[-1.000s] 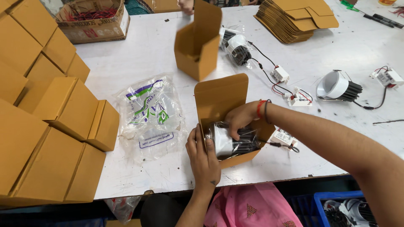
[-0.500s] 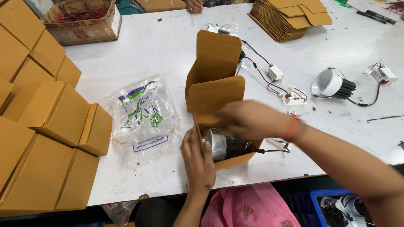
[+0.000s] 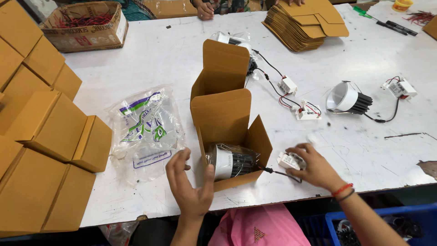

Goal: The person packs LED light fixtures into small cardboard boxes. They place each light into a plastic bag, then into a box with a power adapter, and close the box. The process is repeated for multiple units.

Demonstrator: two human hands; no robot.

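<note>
The left hand (image 3: 190, 184) comes up from the bottom edge with its palm turned toward the open cardboard box (image 3: 230, 136), fingers (image 3: 175, 159) spread and curved, thumb up beside the box's open mouth; it grips nothing, though the thumb looks to be touching or just beside the box's front edge. The right hand (image 3: 314, 168) reaches in from the lower right, forearm slanting across the surface (image 3: 373, 136), a red thread and a dark band at the wrist. Its fingers are curled over a small white driver unit (image 3: 288, 160), pinching it against the surface. A dark wire (image 3: 280, 173) runs from that unit into the box, where a plastic-wrapped lamp (image 3: 232, 161) with a white rim and black finned body lies on its side. The box lies near the front edge of the surface with its flaps open and its tall lid flap standing up. The underside of the right fingers is hidden, and the wrapping blurs the lamp's details. A crumpled printed plastic bag (image 3: 145, 132) lies just left of the left hand.
</note>
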